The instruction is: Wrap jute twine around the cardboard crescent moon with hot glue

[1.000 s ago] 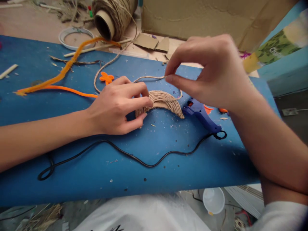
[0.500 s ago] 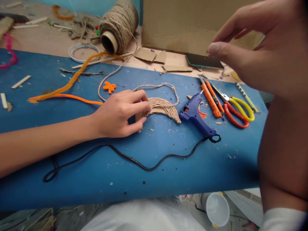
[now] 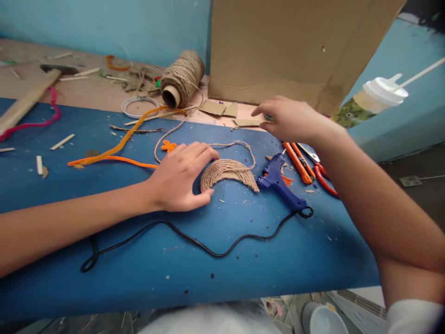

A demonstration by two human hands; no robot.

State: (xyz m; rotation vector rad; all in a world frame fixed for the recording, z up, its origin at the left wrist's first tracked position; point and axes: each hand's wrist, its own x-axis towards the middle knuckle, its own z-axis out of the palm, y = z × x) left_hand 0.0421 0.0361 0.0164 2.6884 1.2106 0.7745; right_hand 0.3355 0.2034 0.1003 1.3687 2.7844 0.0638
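My left hand (image 3: pixel 181 178) rests flat on the blue board (image 3: pixel 174 260), fingers spread, touching the left end of a crescent-shaped cardboard piece wrapped in jute twine (image 3: pixel 229 172). A loose twine loop (image 3: pixel 243 147) runs from it back toward the twine spool (image 3: pixel 182 78). My right hand (image 3: pixel 290 119) reaches over the far edge of the board, fingers curled over a dark flat object that it mostly hides; a firm grip cannot be made out. A blue glue gun (image 3: pixel 281 182) lies just right of the crescent.
An orange utility knife (image 3: pixel 296 162) and red-handled scissors (image 3: pixel 321 176) lie under my right forearm. Also about: the gun's black cord (image 3: pixel 194 239), orange pipe cleaners (image 3: pixel 118 148), an orange felt flower (image 3: pixel 168 146), a white ring (image 3: pixel 139 105), a cardboard box (image 3: pixel 292 51), a bottle (image 3: pixel 371 99).
My right hand let go of the twine, lifted away, then reached to the far edge near the box. My left hand's fingers flattened beside the crescent. The view tilted up.
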